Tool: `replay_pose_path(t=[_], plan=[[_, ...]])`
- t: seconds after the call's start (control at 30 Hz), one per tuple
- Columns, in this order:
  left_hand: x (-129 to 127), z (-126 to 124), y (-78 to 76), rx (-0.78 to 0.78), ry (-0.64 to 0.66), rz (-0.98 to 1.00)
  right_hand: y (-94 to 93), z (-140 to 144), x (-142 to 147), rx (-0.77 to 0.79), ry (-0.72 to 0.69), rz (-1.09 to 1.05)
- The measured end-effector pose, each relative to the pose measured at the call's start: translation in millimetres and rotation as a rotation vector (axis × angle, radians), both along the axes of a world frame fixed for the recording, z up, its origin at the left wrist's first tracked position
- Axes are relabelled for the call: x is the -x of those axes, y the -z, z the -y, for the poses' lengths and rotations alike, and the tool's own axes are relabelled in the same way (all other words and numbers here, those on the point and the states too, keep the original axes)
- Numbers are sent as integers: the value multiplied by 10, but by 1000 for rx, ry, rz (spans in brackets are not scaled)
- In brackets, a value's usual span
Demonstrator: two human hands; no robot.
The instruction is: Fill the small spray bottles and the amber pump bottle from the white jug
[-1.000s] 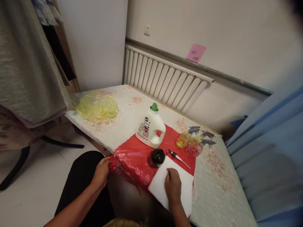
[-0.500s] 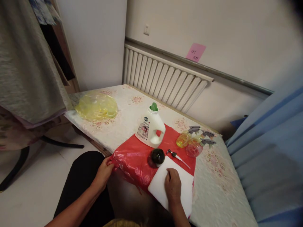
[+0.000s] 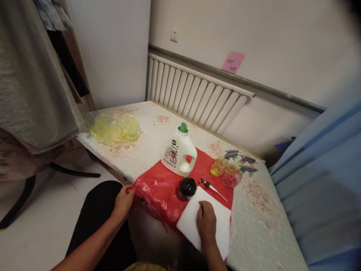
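Left hand [image 3: 124,202]: pinching red plastic [image 3: 159,184] by its corner
Right hand [image 3: 207,222]: curled on white slab [image 3: 189,216], cannot tell whether gripping
Red plastic: spread rightward from left hand

Soft, even light leaves glare on the red plastic [image 3: 159,188].

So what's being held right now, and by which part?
The left hand has the red plastic sheet pinched at its near left corner. The right hand is curled over the white slab; whether it grips anything can't be told.
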State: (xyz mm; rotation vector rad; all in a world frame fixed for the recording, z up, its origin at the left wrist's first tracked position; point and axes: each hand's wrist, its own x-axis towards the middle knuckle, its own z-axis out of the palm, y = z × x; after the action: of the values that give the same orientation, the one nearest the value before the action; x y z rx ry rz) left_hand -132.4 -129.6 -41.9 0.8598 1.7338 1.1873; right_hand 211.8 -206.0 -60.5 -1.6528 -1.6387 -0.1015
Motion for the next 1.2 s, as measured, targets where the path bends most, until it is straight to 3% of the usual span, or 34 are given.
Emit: replay_pose_path(t=[0.2, 0.43, 0.77, 1.0, 1.2], plan=[[62, -90, 38, -40, -23, -288, -11, 5, -1, 0, 1, -3], [107, -67, -12, -114, 46, -507, -25, 6, 12, -1, -1, -13], [210, -120, -28, -37, 143, -622, -29, 5, 2, 3, -11, -19], [247, -252, 37, 114, 224, -671, -26, 1, 3, 9, -11, -17], [258, -415, 60, 115, 293, -729, -62, -1, 21, 4, 0, -22]])
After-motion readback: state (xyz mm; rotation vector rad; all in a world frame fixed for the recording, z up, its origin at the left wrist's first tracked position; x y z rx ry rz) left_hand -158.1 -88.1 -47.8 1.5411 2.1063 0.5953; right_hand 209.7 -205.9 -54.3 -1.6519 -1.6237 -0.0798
